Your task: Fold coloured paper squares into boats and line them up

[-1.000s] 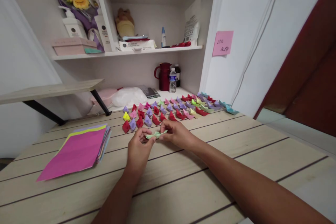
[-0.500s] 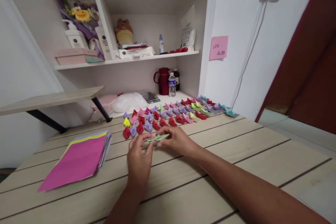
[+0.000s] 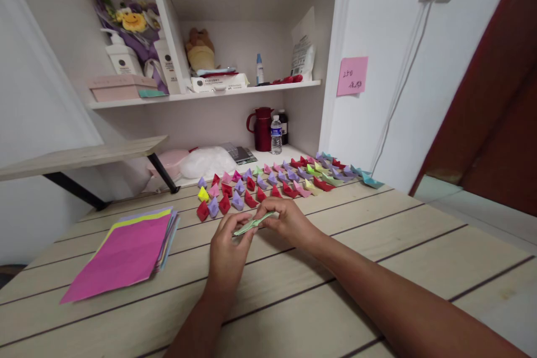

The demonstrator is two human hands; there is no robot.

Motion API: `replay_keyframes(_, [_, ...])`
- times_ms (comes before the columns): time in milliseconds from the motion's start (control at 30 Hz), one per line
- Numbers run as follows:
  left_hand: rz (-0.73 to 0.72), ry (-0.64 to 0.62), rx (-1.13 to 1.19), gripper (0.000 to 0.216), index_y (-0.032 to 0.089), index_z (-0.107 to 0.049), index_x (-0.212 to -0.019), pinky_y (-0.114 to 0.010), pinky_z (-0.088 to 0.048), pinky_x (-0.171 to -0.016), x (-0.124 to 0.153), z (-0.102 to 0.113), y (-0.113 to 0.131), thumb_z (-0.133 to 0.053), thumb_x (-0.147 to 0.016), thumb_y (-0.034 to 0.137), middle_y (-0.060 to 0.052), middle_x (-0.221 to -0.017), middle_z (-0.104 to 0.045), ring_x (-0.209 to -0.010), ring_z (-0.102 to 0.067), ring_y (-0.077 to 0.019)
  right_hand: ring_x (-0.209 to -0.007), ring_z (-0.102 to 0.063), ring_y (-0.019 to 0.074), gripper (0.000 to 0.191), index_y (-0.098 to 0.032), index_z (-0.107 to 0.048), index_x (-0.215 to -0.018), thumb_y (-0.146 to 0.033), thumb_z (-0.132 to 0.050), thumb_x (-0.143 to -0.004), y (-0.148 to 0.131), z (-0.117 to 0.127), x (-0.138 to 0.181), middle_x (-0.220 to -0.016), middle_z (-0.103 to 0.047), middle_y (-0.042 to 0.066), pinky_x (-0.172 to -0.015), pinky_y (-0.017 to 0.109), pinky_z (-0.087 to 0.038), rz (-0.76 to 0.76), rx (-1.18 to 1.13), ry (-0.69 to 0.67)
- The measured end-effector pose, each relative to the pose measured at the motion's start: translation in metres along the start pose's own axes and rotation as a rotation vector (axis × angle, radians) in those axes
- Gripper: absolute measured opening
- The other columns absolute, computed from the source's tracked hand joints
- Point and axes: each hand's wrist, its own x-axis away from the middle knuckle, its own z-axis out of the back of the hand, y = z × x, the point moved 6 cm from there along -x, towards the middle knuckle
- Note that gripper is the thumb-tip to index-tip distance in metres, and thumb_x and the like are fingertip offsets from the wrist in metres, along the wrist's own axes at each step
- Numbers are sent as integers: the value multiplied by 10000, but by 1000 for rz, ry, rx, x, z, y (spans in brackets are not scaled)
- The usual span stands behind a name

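Observation:
Between my two hands is a light green folded paper (image 3: 250, 225), narrow and partly covered by my fingers. My left hand (image 3: 230, 243) pinches its near left end between thumb and fingers. The right end is pinched by my right hand (image 3: 287, 222). Just beyond my hands, rows of small folded paper boats (image 3: 238, 201) in red, purple, pink, yellow, green and blue stand on the slatted wooden table (image 3: 319, 302).
To the left lies a stack of coloured paper (image 3: 121, 254), magenta on top. A small raised wooden shelf (image 3: 84, 158) on black legs stands behind it. At the back are a dark red jug (image 3: 262, 130), a water bottle (image 3: 276, 135) and a plastic bag (image 3: 207, 163).
My hands have moved slightly right, and the green paper is now tilted more, its left end lower. My left hand has come closer to my right. The view has shifted a little.

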Motion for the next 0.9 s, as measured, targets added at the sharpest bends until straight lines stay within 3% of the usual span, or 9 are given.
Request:
replay_keyframes(133, [5, -21, -10, 40, 231, -690, -806, -293, -477, -776, 0, 1, 1, -668, -774, 242, -1, -820, -679, -817, -634, -175, -762, -601, 183, 71, -199, -678, -728, -222, -734, -765, 4, -3, 1, -762, -669, 7, -725, 290, -465, -23, -18, -7])
replay_keyframes(333, [44, -30, -46, 122, 173, -631, -799, -338, -490, -777, 1, 2, -5, -655, -842, 284, 14, -794, -643, -777, -604, -143, -776, -627, 172, 248, -201, -671, -955, -259, -753, -729, 10, -5, -1, -920, -682, 17, -713, 291, -503, -69, -84, 4])
replay_keyframes(533, [120, -57, -37, 134, 167, -616, -798, -350, -506, -794, 1, 0, -12, -674, -838, 281, 11, -816, -641, -801, -610, -143, -740, -623, 187, 163, -175, -692, -747, -315, -771, -726, 13, -3, 0, -739, -688, 15, -696, 289, -474, -127, -90, -20])
replay_keyframes(700, [245, -113, 35, 227, 161, -623, -1025, -314, -531, -698, 1, -7, -21, -669, -854, 303, 1, -883, -665, -700, -615, -117, -677, -602, 167, 119, -170, -683, -740, -279, -695, -785, 14, -3, 0, -690, -671, 7, -659, 275, -461, -160, -127, -41])
replay_keyframes(900, [360, -173, 71, 232, 147, -630, -924, -303, -533, -676, 4, -9, -25, -641, -883, 375, 28, -757, -637, -659, -609, -110, -697, -631, 173, 204, -165, -676, -785, -367, -663, -811, 17, -9, 1, -691, -675, 15, -729, 301, -487, -192, -220, -64])
